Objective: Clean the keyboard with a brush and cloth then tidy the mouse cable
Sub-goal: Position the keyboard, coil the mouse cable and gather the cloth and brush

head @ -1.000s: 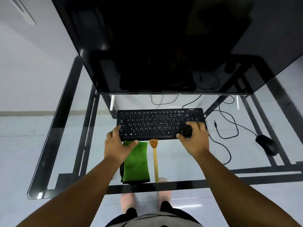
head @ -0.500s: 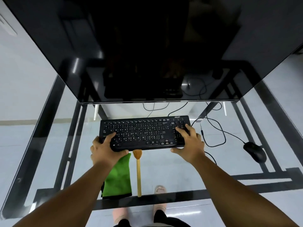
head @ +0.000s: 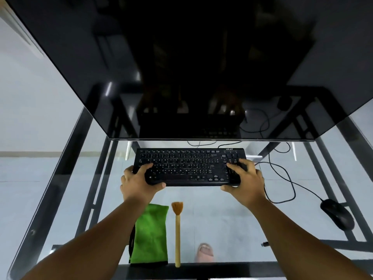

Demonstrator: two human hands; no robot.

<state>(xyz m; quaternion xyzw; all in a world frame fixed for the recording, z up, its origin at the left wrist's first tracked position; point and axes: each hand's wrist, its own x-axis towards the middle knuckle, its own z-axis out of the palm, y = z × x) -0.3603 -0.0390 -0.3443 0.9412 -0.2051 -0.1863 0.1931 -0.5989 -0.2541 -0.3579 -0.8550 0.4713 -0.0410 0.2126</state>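
A black keyboard (head: 187, 165) lies on the glass desk just in front of the monitor. My left hand (head: 139, 181) grips its near left corner, thumb under the front edge. My right hand (head: 245, 181) grips its right end, fingers over the number pad. A folded green cloth (head: 151, 237) lies near the desk's front edge, partly under my left forearm. A small brush (head: 177, 227) with a pale wooden handle lies right of the cloth, bristles toward the keyboard. A black mouse (head: 338, 214) sits at the right, its cable (head: 290, 183) looping loosely back toward the keyboard.
A large dark monitor (head: 191, 67) overhangs the far half of the glass desk (head: 232, 219). Black frame bars (head: 60, 188) run under the glass on both sides and along the front. A slippered foot (head: 204, 252) shows through the glass. Another cable's plug (head: 264, 243) lies at front right.
Both hands have closed around the keyboard's ends, and it now sits farther from the cloth and brush. The head camera has moved closer and tilted.
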